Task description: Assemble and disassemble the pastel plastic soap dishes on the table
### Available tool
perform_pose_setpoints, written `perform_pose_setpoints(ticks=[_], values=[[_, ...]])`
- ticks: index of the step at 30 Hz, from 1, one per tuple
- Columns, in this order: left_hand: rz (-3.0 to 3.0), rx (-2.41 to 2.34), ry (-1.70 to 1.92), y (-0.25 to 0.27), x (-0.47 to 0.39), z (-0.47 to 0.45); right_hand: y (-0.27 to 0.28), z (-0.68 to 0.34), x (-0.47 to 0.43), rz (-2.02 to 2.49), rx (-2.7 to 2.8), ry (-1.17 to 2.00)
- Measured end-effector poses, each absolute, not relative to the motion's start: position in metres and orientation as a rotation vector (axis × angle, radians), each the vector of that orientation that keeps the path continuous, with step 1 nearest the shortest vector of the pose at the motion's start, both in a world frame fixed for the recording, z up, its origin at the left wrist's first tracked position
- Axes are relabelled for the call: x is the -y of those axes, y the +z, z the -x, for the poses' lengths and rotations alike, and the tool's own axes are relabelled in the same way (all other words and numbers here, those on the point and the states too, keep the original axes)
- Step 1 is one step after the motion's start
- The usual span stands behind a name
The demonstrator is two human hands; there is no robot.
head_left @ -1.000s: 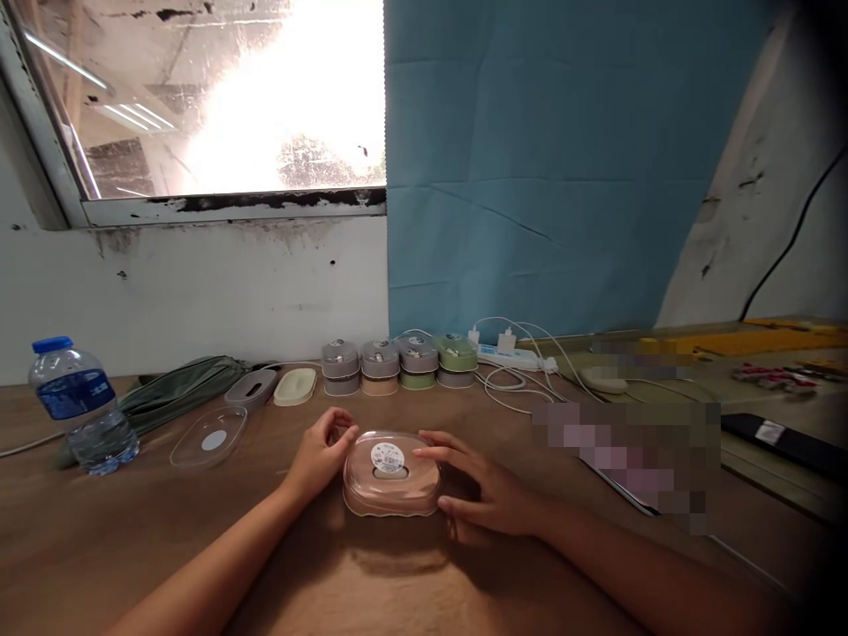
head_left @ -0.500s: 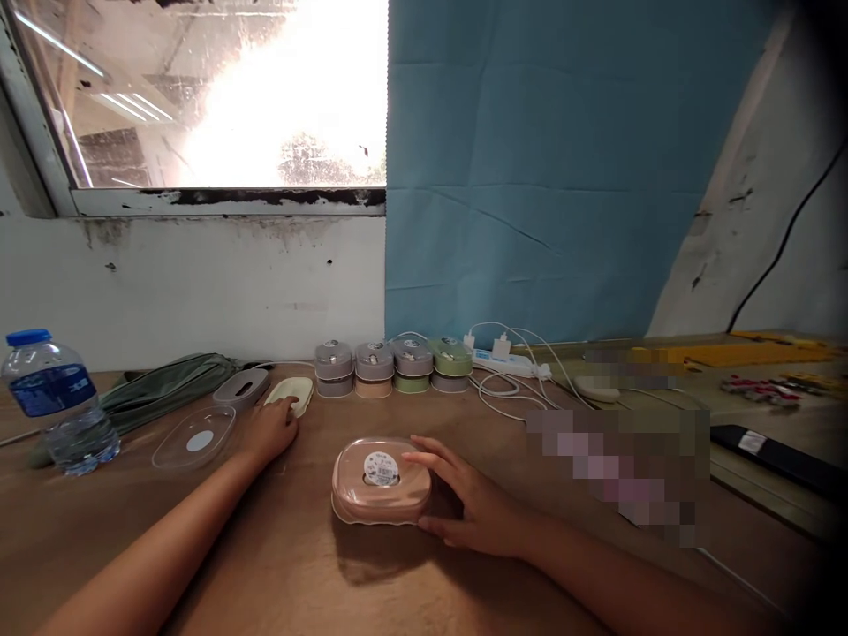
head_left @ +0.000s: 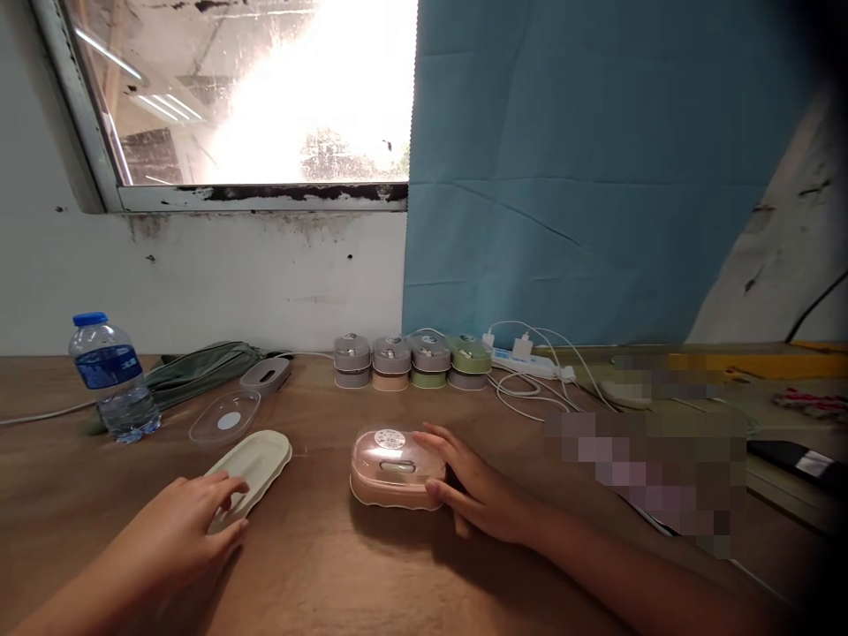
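Observation:
A pink oblong box with a clear cover and a round white label sits in the middle of the wooden table. My right hand grips its right end, fingers over the top and thumb on the near side. To the left, my left hand has its fingers hooked over the near end of a cream oval tray, thumb by its near edge. The tray looks tilted; its near end is partly hidden by the fingers. Beyond it lie a clear lid with a white sticker and a grey slotted box.
Several small two-tone boxes stand in a row by the wall. A water bottle and a green cloth bag are at left. White cables and a power strip lie at back right, near a blurred-out area.
My left hand has drawn the cream tray from beside the grey box toward me. My right hand has closed further around the pink box, which has turned slightly. The view has shifted left.

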State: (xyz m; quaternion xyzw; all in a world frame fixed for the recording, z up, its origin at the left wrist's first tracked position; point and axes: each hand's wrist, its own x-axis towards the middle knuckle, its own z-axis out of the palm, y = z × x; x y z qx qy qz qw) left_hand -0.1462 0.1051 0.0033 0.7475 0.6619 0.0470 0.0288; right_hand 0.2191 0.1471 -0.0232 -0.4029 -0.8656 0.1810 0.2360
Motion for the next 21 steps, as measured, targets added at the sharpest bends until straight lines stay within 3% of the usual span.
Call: perform_pose_setpoints(ticks=[3, 6, 13, 18, 21], values=[[-2.377, -1.993, 0.295, 0.014, -0.109, 0.131, -0.023, -0.221, -0.148, 1.048, 2.395, 0.483], [-2.434, -1.653, 0.565, 0.016, -0.114, 0.100, -0.024, -0.223, -0.148, 1.053, 2.393, 0.495], [-2.233, -0.999, 0.916, -0.021, -0.120, 0.046, -0.027, -0.229, -0.146, 1.010, 2.388, 0.479], [-2.442, -1.074, 0.931, -0.015, -0.132, 0.061, -0.027, -0.229, -0.143, 0.787, 2.588, 0.098], [-2.572, -1.400, 0.931, -0.002, -0.146, 0.087, -0.029, -0.217, -0.145, 0.664, 2.634, -0.079]])
